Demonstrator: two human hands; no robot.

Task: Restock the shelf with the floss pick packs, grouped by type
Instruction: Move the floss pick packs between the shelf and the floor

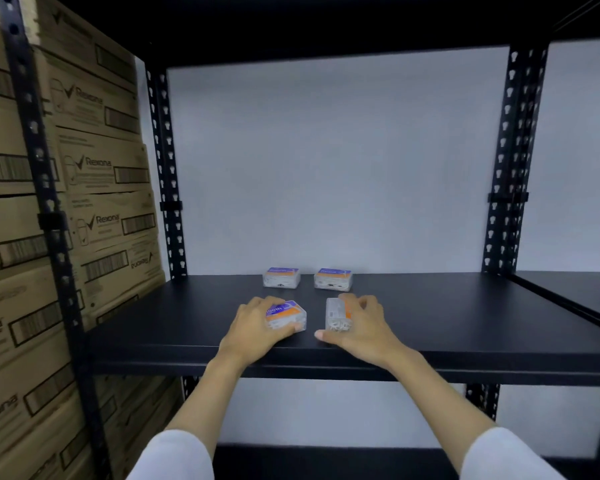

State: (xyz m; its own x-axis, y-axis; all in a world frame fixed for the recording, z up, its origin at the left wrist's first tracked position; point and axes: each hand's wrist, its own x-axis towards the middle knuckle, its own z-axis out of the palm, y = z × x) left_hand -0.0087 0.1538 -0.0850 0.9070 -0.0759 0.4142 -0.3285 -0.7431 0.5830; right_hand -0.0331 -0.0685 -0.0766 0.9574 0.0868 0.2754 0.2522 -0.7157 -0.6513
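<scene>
Left hand [257,323] grip pinching a flat pack [286,315], right hand [357,323] pinching a tilted pack [338,315], probably lining up behind-pairs on shelf [465,323].

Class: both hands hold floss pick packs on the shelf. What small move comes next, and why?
Probably the right hand tips its pack flat: it stands on edge, while the left hand's pack and both rear packs lie label-up.
</scene>
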